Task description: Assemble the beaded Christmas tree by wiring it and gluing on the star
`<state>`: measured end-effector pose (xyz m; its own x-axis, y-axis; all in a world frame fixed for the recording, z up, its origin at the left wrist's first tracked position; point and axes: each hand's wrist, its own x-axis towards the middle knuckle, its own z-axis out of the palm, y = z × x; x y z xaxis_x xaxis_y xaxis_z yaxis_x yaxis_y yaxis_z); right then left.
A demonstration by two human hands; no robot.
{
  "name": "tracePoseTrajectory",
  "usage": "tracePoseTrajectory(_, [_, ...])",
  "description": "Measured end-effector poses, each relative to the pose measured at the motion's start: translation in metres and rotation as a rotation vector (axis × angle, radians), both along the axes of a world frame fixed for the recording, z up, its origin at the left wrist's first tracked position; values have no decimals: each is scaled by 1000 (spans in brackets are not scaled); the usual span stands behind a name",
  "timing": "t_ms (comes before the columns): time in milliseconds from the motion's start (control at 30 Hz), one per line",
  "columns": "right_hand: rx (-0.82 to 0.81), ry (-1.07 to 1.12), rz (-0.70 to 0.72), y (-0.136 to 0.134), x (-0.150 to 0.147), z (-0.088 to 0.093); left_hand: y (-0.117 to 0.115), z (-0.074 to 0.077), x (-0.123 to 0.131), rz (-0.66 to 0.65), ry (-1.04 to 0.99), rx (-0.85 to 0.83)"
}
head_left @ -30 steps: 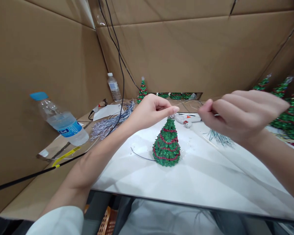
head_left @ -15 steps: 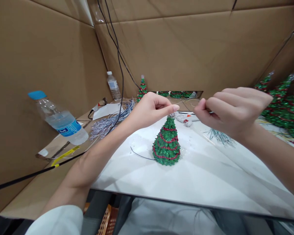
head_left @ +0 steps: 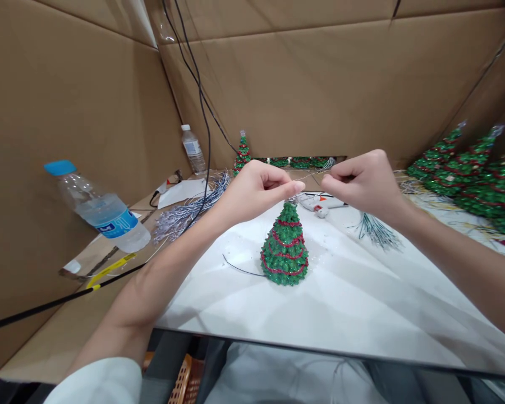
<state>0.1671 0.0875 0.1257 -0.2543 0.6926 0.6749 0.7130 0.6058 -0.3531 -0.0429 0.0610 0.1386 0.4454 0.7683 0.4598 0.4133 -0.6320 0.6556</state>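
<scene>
A small green beaded Christmas tree with red garland stands upright on the white tabletop, a dark wire trailing from its base to the left. Just above its tip, my left hand pinches thin wire by the clear topper; its fingers partly hide the hold. My right hand is closed to the right of the tip, its fingers curled round the other end. Between both hands runs the thin wire. A white glue gun lies behind the tree.
Bundled wires with clear beads and a water bottle are on the left. Green wires lie under my right forearm. More finished trees stand at the far right. Cardboard walls enclose the table, and black cables hang down.
My right hand has moved left, closer to my left hand, and has turned. My left hand stays at the tree's tip, and the tree stands in the same spot.
</scene>
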Motion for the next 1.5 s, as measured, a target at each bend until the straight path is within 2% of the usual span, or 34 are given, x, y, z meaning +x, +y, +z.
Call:
tracePoseTrajectory(233, [-526, 58, 122, 7, 0, -3, 1, -1, 0, 0, 2, 5])
tracePoseTrajectory(333, [-635, 55, 131, 9, 0, -4, 1, -1, 0, 3, -3, 12])
tracePoseTrajectory(433, [-662, 50, 173, -1, -6, -4, 1, -1, 0, 7, -11, 12])
tracePoseTrajectory(500, [-571, 6, 195, -18, -14, -2, 2, -1, 0, 2, -17, 8])
tracePoseTrajectory(667, [162, -195, -36, -61, -24, 9, 2, 0, 0, -6, -5, 4])
tracePoseTrajectory(733, [384, -230, -102, -67, -20, 13, 1, 1, 0, -6, -3, 3])
tracePoseTrajectory(833, [563, -262, -225, -64, -8, 17, 0, 0, 0, 1, -1, -1])
tracePoseTrajectory(967, [654, -325, -291, -55, 0, 17, 1, 0, 1, -3, 0, -8])
tracePoseTrajectory(1233, [809, -436, -248, -57, -3, 15, 1, 1, 0, 5, 5, -19])
tracePoseTrajectory(1500, [568, -359, -210, -62, -7, 20, 3, 0, 1, -2, -19, -18])
